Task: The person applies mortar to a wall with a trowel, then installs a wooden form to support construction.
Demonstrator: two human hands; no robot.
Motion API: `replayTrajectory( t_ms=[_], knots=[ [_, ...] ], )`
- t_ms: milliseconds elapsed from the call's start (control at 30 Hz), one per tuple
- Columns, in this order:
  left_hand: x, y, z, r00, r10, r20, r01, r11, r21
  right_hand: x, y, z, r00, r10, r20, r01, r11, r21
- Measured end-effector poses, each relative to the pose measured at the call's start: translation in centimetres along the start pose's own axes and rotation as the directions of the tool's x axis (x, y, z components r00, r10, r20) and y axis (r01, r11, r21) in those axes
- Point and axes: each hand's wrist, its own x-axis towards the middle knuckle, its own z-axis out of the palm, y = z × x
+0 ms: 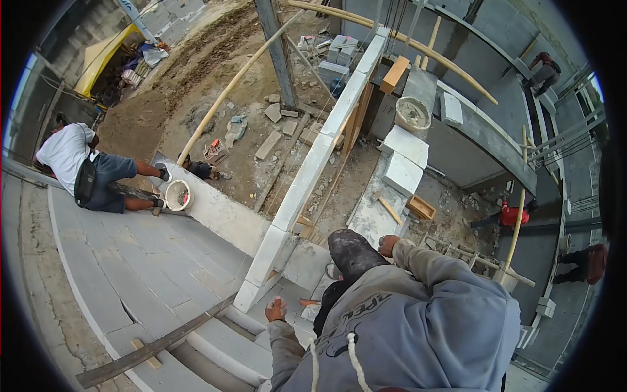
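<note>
The row of white blocks (304,179) runs away from the person, and its near end lies just beyond the left hand (276,309). That grip is half open, fingers loosely bent, and seems empty; an orange-brown handle (309,302) lies just beside it, to the right of the row's near end. The right hand (389,245), farther right of the row and near the bent knee (353,251), has curled fingers; I cannot tell whether they close on anything. Right of the row too are loose white blocks (401,173), a wooden strip (390,210) and a mortar bucket (413,114). Up here, I'd settle both feet first, lean little, and keep sleeves off the row's edge.
</note>
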Motion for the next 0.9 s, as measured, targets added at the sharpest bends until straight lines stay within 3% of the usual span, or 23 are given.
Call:
replayTrajectory(
  t_ms=[133, 267, 300, 333, 367, 400, 467, 500, 567, 700, 767, 900],
  knots=[
    [1.3, 2.9, 0.0, 0.995, 0.096, -0.023, -0.095, 0.995, 0.017, -1.9, -0.4, -2.3, 0.988, 0.009, -0.155, 0.001, 0.998, 0.06],
    [0.7, 3.8, 2.3, 0.98, 0.156, -0.124, -0.153, 0.988, 0.03, 1.6, 4.0, -1.8, 0.987, -0.017, -0.161, 0.027, 0.998, 0.062],
    [3.3, 1.9, 1.3, 0.984, 0.171, -0.057, -0.163, 0.979, 0.124, 0.5, 4.2, -3.1, 0.98, -0.059, -0.19, 0.072, 0.995, 0.064],
    [3.5, 1.0, 2.6, 0.957, 0.27, -0.107, -0.25, 0.953, 0.169, -0.3, 4.3, -4.5, 0.972, -0.118, -0.202, 0.131, 0.99, 0.055],
    [1.0, 2.6, 4.9, 0.957, 0.212, -0.198, -0.17, 0.963, 0.208, 0.6, 5.9, -4.8, 0.943, -0.238, -0.233, 0.254, 0.967, 0.037],
    [1.2, 1.8, 6.0, 0.94, 0.281, -0.192, -0.211, 0.924, 0.319, 1.4, 7.2, -5.3, 0.986, -0.137, -0.096, 0.158, 0.947, 0.279],
    [0.5, 0.7, 9.9, 0.921, 0.247, -0.303, -0.18, 0.956, 0.234, 7.8, 15.4, -4.0, 0.943, -0.325, -0.074, 0.331, 0.94, 0.084],
    [-0.5, 0.3, 11.7, 0.907, 0.29, -0.305, -0.208, 0.939, 0.274, 8.4, 14.9, -5.5, 0.93, -0.367, -0.021, 0.367, 0.929, 0.046],
    [-7.1, 3.6, 15.3, 0.949, 0.213, -0.233, -0.136, 0.942, 0.307, 7.3, 14.6, -9.1, 0.978, -0.168, 0.126, 0.165, 0.986, 0.036],
    [-7.2, -3.2, 19.9, 0.925, 0.288, -0.249, -0.213, 0.933, 0.289, 5.1, 8.0, -16.6, 0.965, -0.225, 0.135, 0.231, 0.973, -0.025],
    [-9.1, -4.5, 21.4, 0.973, 0.045, -0.224, 0.013, 0.969, 0.248, 12.7, 12.3, -16.5, 0.895, -0.438, 0.087, 0.44, 0.898, -0.008],
    [-11.7, -4.3, 22.5, 0.95, 0.109, -0.292, -0.045, 0.975, 0.218, 13.8, 11.4, -18.5, 0.884, -0.454, 0.117, 0.455, 0.89, 0.016]
  ],
)
